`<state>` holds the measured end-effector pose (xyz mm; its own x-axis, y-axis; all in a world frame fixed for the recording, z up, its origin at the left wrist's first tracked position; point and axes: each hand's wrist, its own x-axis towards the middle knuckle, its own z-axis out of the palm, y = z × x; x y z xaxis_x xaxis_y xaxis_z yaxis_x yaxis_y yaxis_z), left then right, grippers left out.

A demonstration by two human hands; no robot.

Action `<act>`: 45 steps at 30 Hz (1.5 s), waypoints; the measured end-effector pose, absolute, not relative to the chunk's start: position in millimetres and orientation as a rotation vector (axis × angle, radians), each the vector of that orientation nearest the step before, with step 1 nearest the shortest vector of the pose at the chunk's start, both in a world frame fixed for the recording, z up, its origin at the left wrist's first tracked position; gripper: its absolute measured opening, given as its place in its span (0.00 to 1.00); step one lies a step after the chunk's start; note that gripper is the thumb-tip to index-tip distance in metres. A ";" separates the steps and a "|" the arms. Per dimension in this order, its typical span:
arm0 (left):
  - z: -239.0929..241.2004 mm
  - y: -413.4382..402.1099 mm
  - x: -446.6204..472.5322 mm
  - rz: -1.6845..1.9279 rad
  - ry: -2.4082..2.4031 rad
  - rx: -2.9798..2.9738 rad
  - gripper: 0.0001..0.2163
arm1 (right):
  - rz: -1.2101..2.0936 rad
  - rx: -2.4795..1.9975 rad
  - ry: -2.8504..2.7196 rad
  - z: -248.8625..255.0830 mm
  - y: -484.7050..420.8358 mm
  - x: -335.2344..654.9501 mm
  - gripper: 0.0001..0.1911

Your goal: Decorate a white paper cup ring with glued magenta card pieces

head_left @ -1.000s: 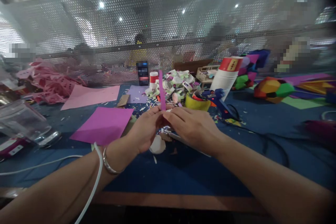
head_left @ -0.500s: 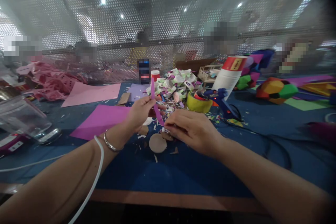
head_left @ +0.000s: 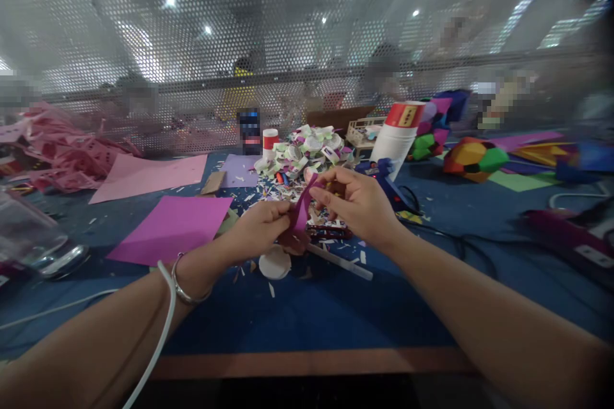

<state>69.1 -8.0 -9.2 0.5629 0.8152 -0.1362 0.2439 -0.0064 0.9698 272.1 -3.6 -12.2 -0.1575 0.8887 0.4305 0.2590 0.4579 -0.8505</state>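
A purple paper strip [head_left: 302, 211] stretches between my two hands over the middle of the table. My left hand [head_left: 261, 223] pinches its lower end, and my right hand [head_left: 352, 201] grips the upper end between thumb and fingers. Just below them lie a round pale disc [head_left: 275, 262] and a whitish translucent stick [head_left: 340, 261]. Paper scraps [head_left: 273, 195] are scattered around and behind my hands. To the left of my left hand a purple paper sheet [head_left: 175, 227] lies flat.
Behind my hands rises a heap of small paper pieces [head_left: 319, 144], with stacked paper cups [head_left: 396, 137] and a blue glue gun [head_left: 384, 176] to its right. A cable [head_left: 451, 236] runs rightward. A clear container [head_left: 36, 230] stands at left; coloured paper balls [head_left: 474, 158] sit at right.
My right hand has risen from the strip's lower end to its upper end, while my left now pinches it lower down. The whole view has shifted, with things appearing further left.
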 end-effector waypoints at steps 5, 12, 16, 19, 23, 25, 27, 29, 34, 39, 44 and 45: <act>-6.3 -9.1 68.6 0.513 0.931 1.575 0.09 | 0.880 -0.947 -1.618 -11.0 -4.2 271.3 0.16; -7.2 -12.4 67.5 0.682 0.801 1.524 0.17 | 0.972 -0.893 -1.516 -9.9 -4.0 269.3 0.17; -11.7 -11.5 66.3 0.678 0.768 1.538 0.18 | 0.991 -0.878 -1.474 -10.3 -4.6 270.4 0.19; -12.7 -10.7 66.1 0.680 0.799 1.523 0.15 | 1.008 -0.891 -1.460 -9.6 -5.3 271.2 0.22; -11.8 -11.2 67.5 0.702 0.822 1.508 0.11 | 0.993 -0.928 -1.468 -7.8 -6.4 272.2 0.23; -11.4 -11.9 68.4 0.711 0.836 1.511 0.11 | 0.974 -0.936 -1.492 -7.7 -6.5 272.5 0.20; -11.1 -12.3 69.1 0.717 0.853 1.519 0.10 | 0.967 -0.931 -1.506 -8.0 -6.5 272.6 0.18; -10.9 -12.4 69.5 0.717 0.868 1.525 0.10 | 0.970 -0.927 -1.504 -8.5 -6.4 272.5 0.17; -10.6 -12.0 69.3 0.733 0.866 1.551 0.11 | 0.991 -0.939 -1.500 -8.1 -7.0 272.6 0.16; -11.5 -11.3 68.9 0.743 0.867 1.565 0.10 | 1.044 -0.941 -1.471 -6.6 -8.4 272.2 0.16; -16.1 -9.2 67.5 0.748 0.874 1.591 0.10 | 1.115 -0.939 -1.426 -4.8 -8.9 271.5 0.17; -17.1 -8.7 67.1 0.752 0.870 1.592 0.10 | 1.132 -0.936 -1.416 -4.4 -8.7 271.5 0.17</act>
